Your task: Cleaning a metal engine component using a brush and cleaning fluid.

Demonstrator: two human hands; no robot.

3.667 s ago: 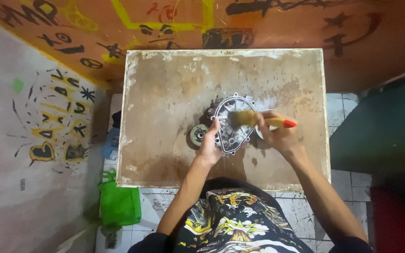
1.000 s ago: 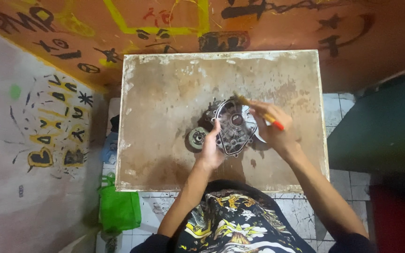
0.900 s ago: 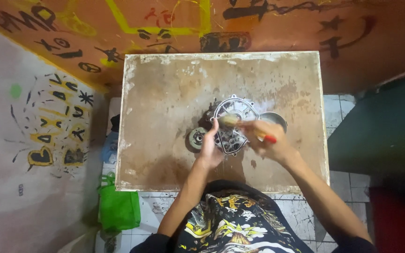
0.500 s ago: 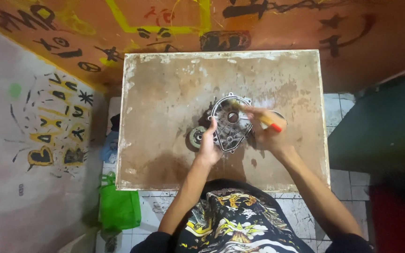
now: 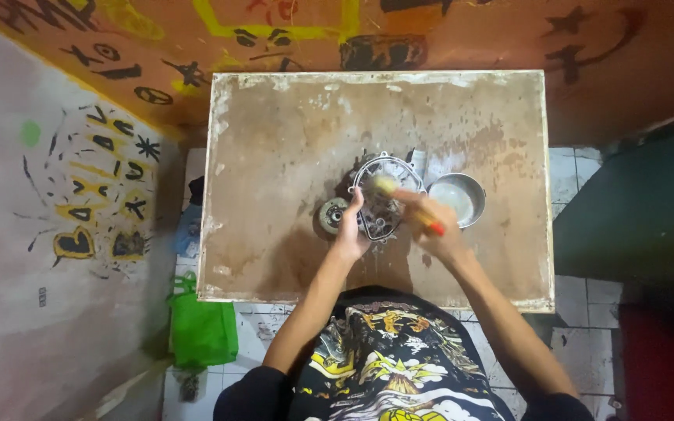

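Graffiti covers the orange wall beyond a worn brown table, whose stained top fills the middle of our view. Near its centre lies a round metal engine cover, with a small grey gear-like part just to its left and a shallow metal bowl just to its right. Our left hand rests on the near left edge of the cover, fingers spread against it to steady it. Our right hand is closed around a paintbrush with an orange-red handle; its pale bristles touch the upper part of the cover. A green bag sits on the tiled floor by the table's near left corner.
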